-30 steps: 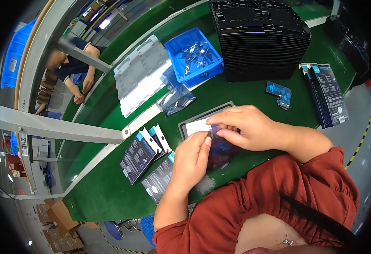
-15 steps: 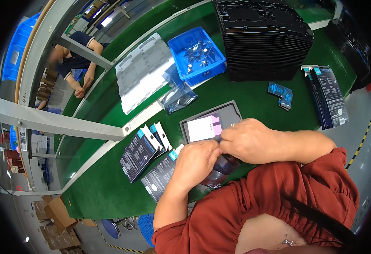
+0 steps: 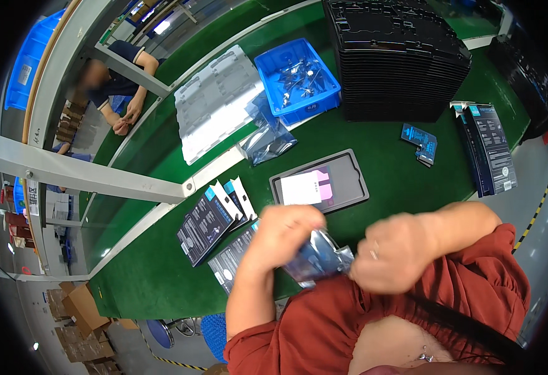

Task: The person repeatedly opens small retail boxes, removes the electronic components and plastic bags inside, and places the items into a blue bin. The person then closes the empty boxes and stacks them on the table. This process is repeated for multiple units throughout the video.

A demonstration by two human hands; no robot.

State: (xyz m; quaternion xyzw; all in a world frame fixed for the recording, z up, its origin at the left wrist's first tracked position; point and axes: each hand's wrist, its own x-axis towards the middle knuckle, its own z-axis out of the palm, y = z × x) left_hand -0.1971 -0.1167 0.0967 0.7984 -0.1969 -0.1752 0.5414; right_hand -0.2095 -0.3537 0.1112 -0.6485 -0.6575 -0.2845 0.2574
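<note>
A shiny dark antistatic bag [image 3: 316, 257] is stretched between my hands, close to my body. My left hand [image 3: 285, 232] is closed on its left side, with the thumb uppermost. My right hand [image 3: 394, 255], slightly blurred and wearing a ring, is closed at the bag's right end. What is inside the bag, if anything, I cannot make out. Just beyond my hands lies a grey tray [image 3: 349, 181] holding a white and purple paper card [image 3: 305, 187]. Left of my left hand, a dark printed box [image 3: 229, 262] lies flat, partly covered by my forearm.
More dark boxes [image 3: 202, 225] lean at the left. A blue bin [image 3: 299, 112] of bagged parts and a tall stack of black trays [image 3: 405, 81] stand behind. Blue-black cards [image 3: 420, 144] and upright boxes [image 3: 489, 150] are at right. Another person [image 3: 127, 81] sits across, beyond a frame.
My hands have come apart and drawn back toward my body, the right one moving right and down. The bag is now pulled out between them, and the grey tray is uncovered.
</note>
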